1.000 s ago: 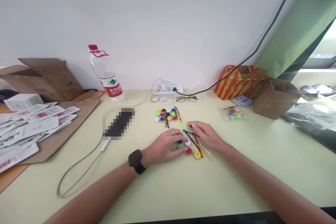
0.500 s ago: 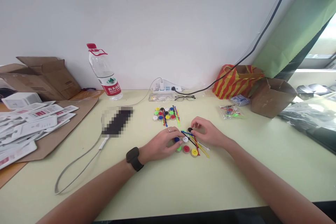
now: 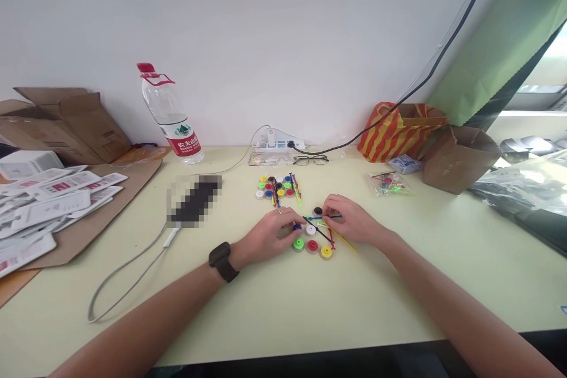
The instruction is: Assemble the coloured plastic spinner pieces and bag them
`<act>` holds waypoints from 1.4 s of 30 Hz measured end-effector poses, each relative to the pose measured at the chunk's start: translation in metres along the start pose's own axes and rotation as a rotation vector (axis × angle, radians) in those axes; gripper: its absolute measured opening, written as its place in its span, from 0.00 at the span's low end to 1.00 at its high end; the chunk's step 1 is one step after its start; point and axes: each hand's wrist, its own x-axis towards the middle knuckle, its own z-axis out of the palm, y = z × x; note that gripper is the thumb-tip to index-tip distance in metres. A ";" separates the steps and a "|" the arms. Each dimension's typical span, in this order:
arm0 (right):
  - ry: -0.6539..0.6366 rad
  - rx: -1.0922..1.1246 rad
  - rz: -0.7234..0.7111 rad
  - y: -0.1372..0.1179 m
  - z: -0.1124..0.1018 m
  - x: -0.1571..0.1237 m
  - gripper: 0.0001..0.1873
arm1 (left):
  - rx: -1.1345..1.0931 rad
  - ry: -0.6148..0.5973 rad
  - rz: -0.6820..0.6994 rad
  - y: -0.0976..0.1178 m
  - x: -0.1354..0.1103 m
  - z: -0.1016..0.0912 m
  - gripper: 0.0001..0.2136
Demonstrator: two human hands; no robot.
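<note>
Small coloured discs lie on the pale green table [image 3: 283,301] between my hands: green [image 3: 298,243], red [image 3: 312,245], yellow [image 3: 326,251], white [image 3: 310,229], black [image 3: 318,211]. My left hand [image 3: 270,237], with a black watch on its wrist, pinches a blue disc [image 3: 296,227] at its fingertips. My right hand [image 3: 349,221] has curled fingers pinching a thin blue stick [image 3: 321,217] next to the black disc. Several coloured sticks [image 3: 334,236] lie under and beside it.
A second group of discs and sticks [image 3: 278,187] lies farther back. Behind it are a power strip [image 3: 279,144], glasses [image 3: 310,159] and a water bottle [image 3: 168,115]. Bag of parts [image 3: 390,183], striped bag [image 3: 398,130] and cardboard box [image 3: 460,156] right. Cards [image 3: 48,201] and cable [image 3: 128,271] left.
My right hand lifted from lying flat on the sticks and pinched a blue stick near the black disc. My left hand drew back slightly, uncovering the green disc.
</note>
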 end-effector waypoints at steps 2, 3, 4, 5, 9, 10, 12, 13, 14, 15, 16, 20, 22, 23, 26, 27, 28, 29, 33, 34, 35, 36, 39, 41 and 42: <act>0.002 0.010 0.004 0.001 -0.001 0.000 0.05 | -0.026 0.002 0.003 -0.001 0.000 0.000 0.10; 0.007 0.014 0.006 0.001 -0.002 0.000 0.05 | -0.047 0.005 0.000 -0.002 0.001 0.001 0.11; 0.015 0.018 0.010 0.000 -0.002 0.000 0.04 | -0.068 0.013 -0.003 -0.003 0.001 0.001 0.11; 0.029 0.022 0.016 0.000 -0.003 0.000 0.03 | -0.089 0.028 -0.005 -0.004 0.001 0.002 0.11; 0.091 0.083 0.070 -0.002 -0.005 0.001 0.05 | -0.152 0.096 -0.041 -0.012 0.002 0.003 0.13; 0.104 0.107 0.082 -0.003 -0.005 0.001 0.06 | -0.174 0.100 -0.064 -0.014 0.002 0.004 0.13; 0.129 0.145 0.088 -0.005 -0.005 0.002 0.07 | -0.225 0.091 -0.120 -0.016 0.001 0.004 0.14; 0.144 0.154 0.083 -0.006 -0.004 0.002 0.07 | -0.249 0.081 -0.146 -0.017 0.001 0.005 0.14; 0.159 0.158 0.076 -0.007 -0.004 0.002 0.07 | -0.269 0.071 -0.167 -0.017 0.001 0.005 0.14; 0.175 0.161 0.072 -0.009 -0.003 0.002 0.07 | -0.287 0.064 -0.183 -0.018 0.001 0.006 0.14; 0.194 0.166 0.074 -0.010 -0.003 0.002 0.07 | -0.302 0.061 -0.191 -0.018 0.001 0.006 0.14; 0.254 0.235 0.143 -0.014 -0.001 0.002 0.08 | -0.370 0.118 -0.178 -0.019 0.003 0.006 0.15; 0.261 0.303 0.166 -0.017 0.000 0.002 0.07 | -0.420 0.147 -0.184 -0.020 0.005 0.007 0.16; 0.261 0.341 0.167 -0.019 0.000 0.002 0.07 | -0.449 0.154 -0.197 -0.020 0.006 0.007 0.16; 0.255 0.452 0.145 -0.028 0.003 0.004 0.08 | -0.548 0.159 -0.265 -0.018 0.007 0.010 0.17; 0.248 0.479 0.131 -0.032 0.004 0.004 0.08 | -0.577 0.154 -0.283 -0.016 0.007 0.011 0.17; 0.239 0.497 0.113 -0.036 0.006 0.004 0.09 | -0.598 0.146 -0.292 -0.014 0.007 0.011 0.18; 0.231 0.507 0.095 -0.040 0.008 0.004 0.09 | -0.611 0.139 -0.290 -0.012 0.007 0.012 0.17; 0.202 0.540 0.033 -0.053 0.022 0.003 0.12 | -0.605 0.108 -0.220 -0.004 0.006 0.011 0.16; 0.195 0.561 0.025 -0.055 0.025 0.002 0.12 | -0.601 0.099 -0.204 -0.002 0.006 0.011 0.15; 0.192 0.583 0.018 -0.056 0.028 0.002 0.13 | -0.597 0.094 -0.193 -0.001 0.006 0.010 0.15; 0.193 0.603 0.013 -0.057 0.031 0.001 0.12 | -0.594 0.091 -0.185 -0.001 0.006 0.010 0.14; 0.210 0.627 -0.007 -0.057 0.034 0.001 0.11 | -0.582 0.104 -0.187 -0.002 0.006 0.010 0.14; 0.226 0.595 -0.034 -0.057 0.033 0.001 0.11 | -0.570 0.111 -0.187 -0.003 0.006 0.010 0.14; 0.229 0.566 -0.052 -0.058 0.032 0.001 0.11 | -0.562 0.112 -0.184 -0.003 0.006 0.010 0.14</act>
